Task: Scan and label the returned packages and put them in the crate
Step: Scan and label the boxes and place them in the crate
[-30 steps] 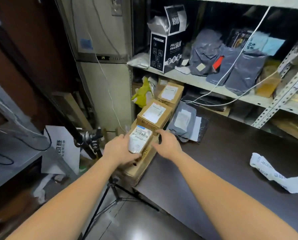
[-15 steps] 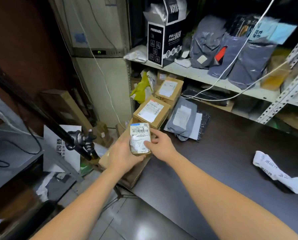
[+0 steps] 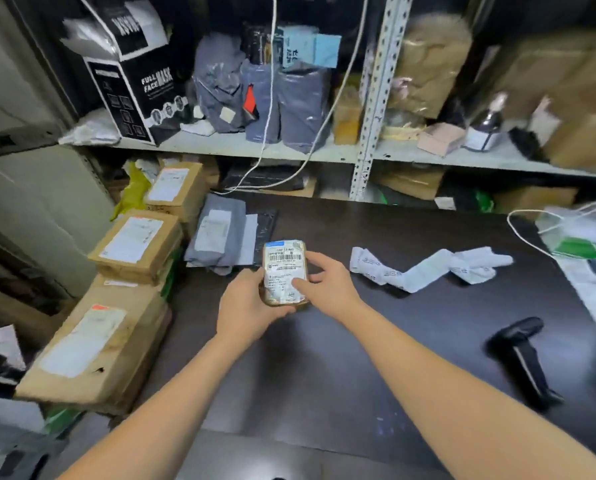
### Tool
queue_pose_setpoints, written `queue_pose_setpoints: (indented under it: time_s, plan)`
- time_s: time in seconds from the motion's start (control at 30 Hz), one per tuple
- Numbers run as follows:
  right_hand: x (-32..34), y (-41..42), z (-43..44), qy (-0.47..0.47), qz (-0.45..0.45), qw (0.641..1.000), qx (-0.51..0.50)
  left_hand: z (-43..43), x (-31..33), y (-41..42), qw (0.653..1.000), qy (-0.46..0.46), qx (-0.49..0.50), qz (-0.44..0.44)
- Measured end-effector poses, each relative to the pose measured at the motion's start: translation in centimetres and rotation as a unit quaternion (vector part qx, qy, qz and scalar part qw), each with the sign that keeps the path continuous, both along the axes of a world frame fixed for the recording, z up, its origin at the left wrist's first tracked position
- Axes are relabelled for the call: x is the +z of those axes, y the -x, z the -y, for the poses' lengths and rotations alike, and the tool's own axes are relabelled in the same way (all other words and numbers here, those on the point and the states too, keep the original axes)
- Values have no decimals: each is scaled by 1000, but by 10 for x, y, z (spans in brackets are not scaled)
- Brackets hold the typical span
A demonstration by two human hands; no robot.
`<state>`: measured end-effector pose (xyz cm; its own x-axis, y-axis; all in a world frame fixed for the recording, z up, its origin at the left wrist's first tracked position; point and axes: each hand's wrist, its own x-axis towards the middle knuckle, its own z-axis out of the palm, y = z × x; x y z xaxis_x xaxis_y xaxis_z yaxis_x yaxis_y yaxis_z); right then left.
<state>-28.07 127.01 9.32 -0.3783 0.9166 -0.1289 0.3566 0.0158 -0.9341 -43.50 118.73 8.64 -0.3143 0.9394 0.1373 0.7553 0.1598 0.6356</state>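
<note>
Your left hand (image 3: 246,308) and right hand (image 3: 327,284) both keep a closed grip on the small brown label-wrapped parcel (image 3: 284,271) above the dark counter (image 3: 376,341).

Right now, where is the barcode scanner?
In the head view, the black barcode scanner lies on the dark table at the right, untouched, below the crumpled label strip.
</note>
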Motion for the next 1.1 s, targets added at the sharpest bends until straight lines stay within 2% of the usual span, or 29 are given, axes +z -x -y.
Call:
queue_pose_setpoints:
  time_s: [0.2, 0.37, 0.53, 0.77, 0.87, 0.93, 1.0, 1.07, 1.1]
  plan:
    - [-28, -154, -15, 41, -6, 996, -76, -41, -29, -143, 994, 39, -90, 41]
    - [-57, -244, -18, 75, 5, 989, -129, -61, -59, -228, 987, 68, -133, 51]
    - [-85, -289, -6, 125, -31, 979, -158, -61, -87, -274, 980, 110, -151, 63]
    - [-112, -298, 0, 158, -37, 971, -177, -59, -113, -282, 974, 148, -147, 83]
    - [-106, -302, -4, 103, 58, 967, -226, -61, -115, -280, 973, 160, -145, 83]
    - [-100, -313, -12, 19, 127, 937, -326, -64, -115, -281, 973, 166, -139, 81]
    - [-97, -329, -21, -41, 214, 888, -404, -68, -114, -283, 974, 172, -128, 78]
    - [-98, -346, -26, -16, 300, 849, -435, -71, -113, -286, 970, 188, -128, 87]
    - [-100, -353, -27, 21, 332, 843, -423, -72, -112, -288, 968, 190, -133, 92]
